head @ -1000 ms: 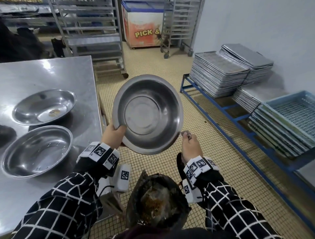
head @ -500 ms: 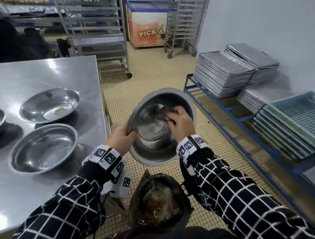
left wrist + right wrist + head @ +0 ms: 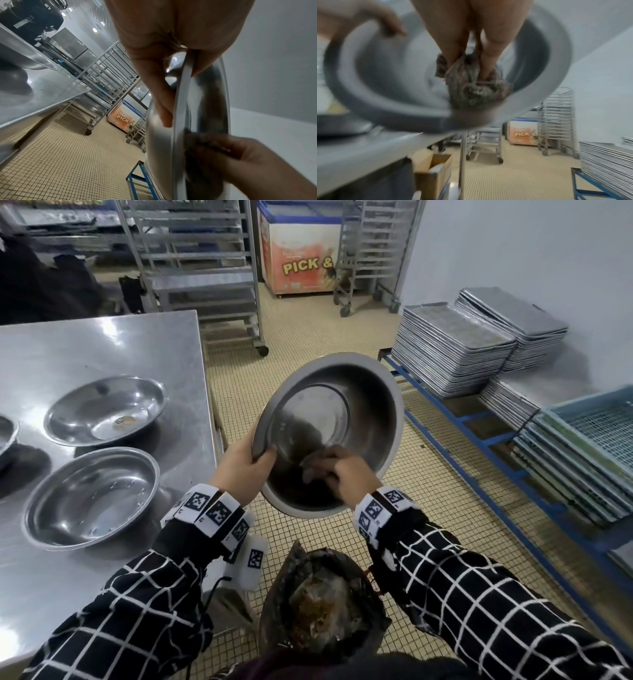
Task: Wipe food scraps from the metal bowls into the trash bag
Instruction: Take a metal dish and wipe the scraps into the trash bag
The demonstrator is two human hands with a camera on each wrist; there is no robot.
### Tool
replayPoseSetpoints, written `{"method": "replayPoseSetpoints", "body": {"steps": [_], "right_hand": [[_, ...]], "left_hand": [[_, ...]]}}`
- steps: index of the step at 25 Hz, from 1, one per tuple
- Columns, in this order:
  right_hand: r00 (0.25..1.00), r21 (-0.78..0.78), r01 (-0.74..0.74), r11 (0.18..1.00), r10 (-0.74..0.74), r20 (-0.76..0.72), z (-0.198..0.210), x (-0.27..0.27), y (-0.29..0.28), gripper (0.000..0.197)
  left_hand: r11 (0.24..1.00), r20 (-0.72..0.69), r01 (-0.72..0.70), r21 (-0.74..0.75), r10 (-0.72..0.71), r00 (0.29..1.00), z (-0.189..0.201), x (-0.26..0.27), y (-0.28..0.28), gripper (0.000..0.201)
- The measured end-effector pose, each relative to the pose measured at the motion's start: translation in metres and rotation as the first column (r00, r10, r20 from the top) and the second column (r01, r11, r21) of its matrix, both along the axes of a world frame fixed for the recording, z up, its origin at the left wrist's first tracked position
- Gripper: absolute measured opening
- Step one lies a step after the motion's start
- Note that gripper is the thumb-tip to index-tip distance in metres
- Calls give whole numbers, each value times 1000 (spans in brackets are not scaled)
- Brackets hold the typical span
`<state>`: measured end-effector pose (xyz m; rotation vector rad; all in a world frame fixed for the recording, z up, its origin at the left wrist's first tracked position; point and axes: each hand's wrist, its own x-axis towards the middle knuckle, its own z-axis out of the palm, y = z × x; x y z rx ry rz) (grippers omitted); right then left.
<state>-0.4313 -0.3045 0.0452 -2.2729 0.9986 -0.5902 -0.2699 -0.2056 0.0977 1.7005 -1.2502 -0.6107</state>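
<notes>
I hold a metal bowl (image 3: pixel 342 412) tilted toward me above the open black trash bag (image 3: pixel 322 604), which holds brown scraps. My left hand (image 3: pixel 245 465) grips the bowl's left rim (image 3: pixel 181 94), thumb inside. Low inside the bowl, my right hand (image 3: pixel 337 474) clutches a dirty, crumpled rag (image 3: pixel 471 83) and presses it against the inner wall. Two more metal bowls stand on the steel table: the far bowl (image 3: pixel 106 410) has a smear of food in it, the near bowl (image 3: pixel 90 498) looks bare.
The steel table (image 3: pixel 102 350) fills the left. A blue floor rack (image 3: pixel 479 419) with stacked metal trays (image 3: pixel 455 347) and blue mesh crates (image 3: pixel 596 440) runs along the right wall. Wheeled tray racks (image 3: pixel 198 268) and a freezer chest (image 3: pixel 301 258) stand behind. A third bowl's edge (image 3: pixel 5 436) shows far left.
A second ago my right hand was outside the bowl at its lower right rim. It went in with the rag and has wiped down from the middle to the lower part.
</notes>
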Motion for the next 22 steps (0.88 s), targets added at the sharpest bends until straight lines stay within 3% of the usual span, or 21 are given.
{"method": "replayPoseSetpoints", "body": {"steps": [1, 2, 4, 6, 8, 10, 14, 16, 19, 22], "right_hand": [[997, -137, 49, 989, -57, -55, 6, -8, -5, 22], [990, -255, 132, 958, -142, -21, 15, -16, -11, 21], [957, -350, 289, 891, -266, 114, 28, -25, -30, 26], [955, -301, 295, 907, -279, 95, 30, -29, -47, 37], [956, -103, 290, 952, -282, 82, 21, -27, -50, 38], [956, 27, 280, 960, -282, 79, 7, -21, -37, 36], [995, -24, 76, 997, -78, -69, -5, -8, -4, 38], [999, -38, 13, 999, -14, -38, 0, -6, 11, 37], [974, -51, 181, 982, -172, 149, 3, 1, 45, 29], [953, -308, 304, 901, -291, 90, -5, 18, 67, 25]], "left_hand": [[1000, 9, -9, -2, 9, 1000, 1, 1, 1, 26], [1000, 14, -10, 4, 10, 1000, 2, 1, 0, 28], [1000, 9, -21, 5, 21, 1000, 4, -1, 0, 28], [1000, 32, -9, 10, 8, 999, 4, -2, -4, 43], [1000, 38, 14, 9, -15, 999, 1, -5, -9, 65], [1000, 3, -10, -1, 10, 1000, 0, -9, -14, 55], [997, -38, -66, -30, 65, 997, -6, -15, -22, 39], [992, -39, -113, -54, 111, 993, -8, -15, -23, 36], [979, -102, -177, -101, 167, 981, -10, -15, -25, 32], [973, -133, -208, -102, 194, 972, -8, -11, -25, 23]]}}
